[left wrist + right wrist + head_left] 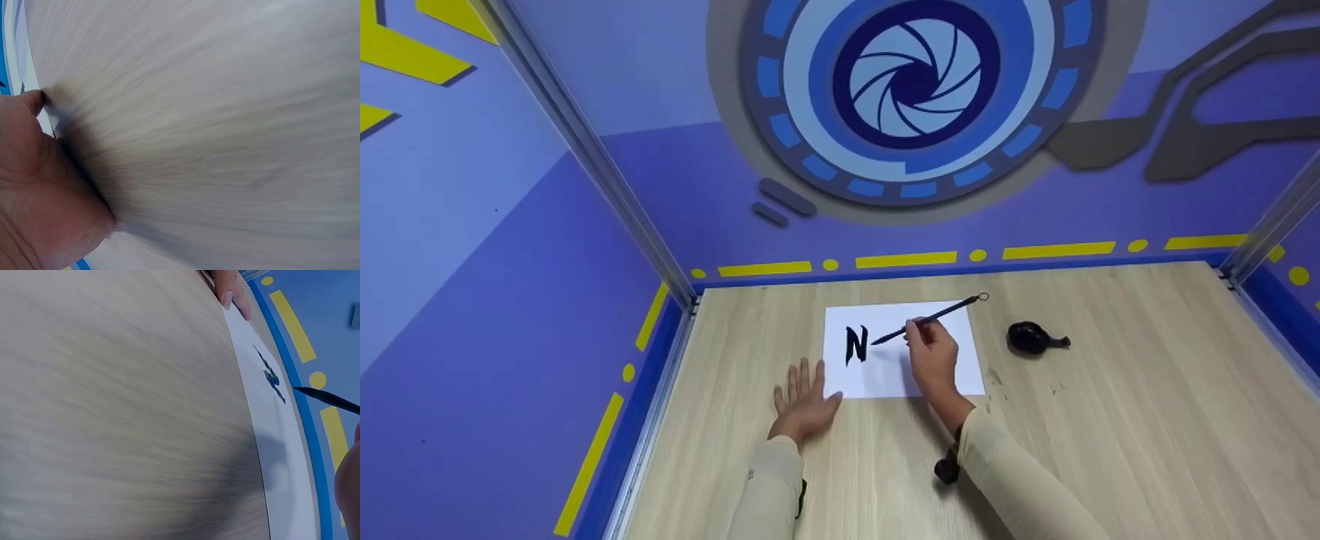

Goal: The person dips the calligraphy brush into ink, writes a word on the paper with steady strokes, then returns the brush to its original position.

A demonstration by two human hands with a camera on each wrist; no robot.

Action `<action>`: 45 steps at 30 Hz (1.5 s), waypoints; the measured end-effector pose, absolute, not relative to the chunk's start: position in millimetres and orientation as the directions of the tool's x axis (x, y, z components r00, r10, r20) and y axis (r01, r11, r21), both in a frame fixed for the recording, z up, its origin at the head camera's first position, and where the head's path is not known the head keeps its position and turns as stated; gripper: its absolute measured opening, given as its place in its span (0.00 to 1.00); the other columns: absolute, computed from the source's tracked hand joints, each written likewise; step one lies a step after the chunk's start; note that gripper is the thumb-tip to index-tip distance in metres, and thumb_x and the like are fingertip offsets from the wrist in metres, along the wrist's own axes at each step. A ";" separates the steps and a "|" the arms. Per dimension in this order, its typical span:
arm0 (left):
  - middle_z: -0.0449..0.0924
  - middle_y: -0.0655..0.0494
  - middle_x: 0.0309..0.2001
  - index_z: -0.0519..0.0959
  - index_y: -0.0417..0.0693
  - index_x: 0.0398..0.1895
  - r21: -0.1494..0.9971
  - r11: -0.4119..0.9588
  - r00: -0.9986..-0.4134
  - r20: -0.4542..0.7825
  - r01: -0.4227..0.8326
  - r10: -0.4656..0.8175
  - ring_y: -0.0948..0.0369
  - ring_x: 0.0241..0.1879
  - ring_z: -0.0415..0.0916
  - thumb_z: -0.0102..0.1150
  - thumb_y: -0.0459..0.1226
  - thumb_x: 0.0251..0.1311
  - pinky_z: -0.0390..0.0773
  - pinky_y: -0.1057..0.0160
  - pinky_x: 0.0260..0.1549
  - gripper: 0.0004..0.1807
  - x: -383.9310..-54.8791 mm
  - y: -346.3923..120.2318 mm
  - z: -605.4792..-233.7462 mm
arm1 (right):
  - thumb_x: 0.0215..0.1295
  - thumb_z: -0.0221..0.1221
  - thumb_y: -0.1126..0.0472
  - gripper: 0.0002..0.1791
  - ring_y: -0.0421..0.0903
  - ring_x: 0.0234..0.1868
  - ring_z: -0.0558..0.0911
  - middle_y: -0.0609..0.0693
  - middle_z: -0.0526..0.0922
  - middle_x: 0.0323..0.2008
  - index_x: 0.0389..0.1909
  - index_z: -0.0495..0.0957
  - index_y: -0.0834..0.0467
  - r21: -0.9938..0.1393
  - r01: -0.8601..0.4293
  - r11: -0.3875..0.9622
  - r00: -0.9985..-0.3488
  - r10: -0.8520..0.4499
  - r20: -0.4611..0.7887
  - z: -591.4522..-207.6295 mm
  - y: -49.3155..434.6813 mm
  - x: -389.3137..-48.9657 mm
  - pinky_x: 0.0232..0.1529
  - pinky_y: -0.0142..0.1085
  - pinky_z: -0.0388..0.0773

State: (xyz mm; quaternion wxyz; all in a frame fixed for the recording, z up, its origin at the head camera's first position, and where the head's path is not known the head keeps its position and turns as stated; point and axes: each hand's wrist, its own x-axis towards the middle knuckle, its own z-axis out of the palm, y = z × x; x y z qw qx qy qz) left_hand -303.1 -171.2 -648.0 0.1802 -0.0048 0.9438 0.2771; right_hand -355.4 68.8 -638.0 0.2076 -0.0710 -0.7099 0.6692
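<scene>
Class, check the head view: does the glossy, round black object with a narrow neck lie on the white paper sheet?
No, the black object lies on the pale wooden tabletop, right of the sheet.

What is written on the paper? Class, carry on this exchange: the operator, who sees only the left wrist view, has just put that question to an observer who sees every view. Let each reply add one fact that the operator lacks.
Observer: The head view shows a black letter N on the left part of the white paper.
Operator: What does the right hand hold?
Observer: The right hand holds a slim black brush, slanting down to the left.
Operator: Does its tip touch the paper?
Observer: It looks raised: in the right wrist view the tip shows against the blue strip, beyond the paper's edge.
</scene>
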 end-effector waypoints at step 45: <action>0.23 0.48 0.90 0.39 0.56 0.90 0.497 0.865 -0.941 -0.323 -0.075 0.104 0.43 0.88 0.18 0.38 0.59 0.81 0.22 0.30 0.81 0.43 -308.0 -173.5 -659.2 | 0.76 0.64 0.59 0.11 0.49 0.46 0.87 0.54 0.92 0.48 0.51 0.89 0.59 -0.951 -0.134 0.279 -0.931 0.293 0.217 -632.4 60.6 -360.1 0.49 0.37 0.81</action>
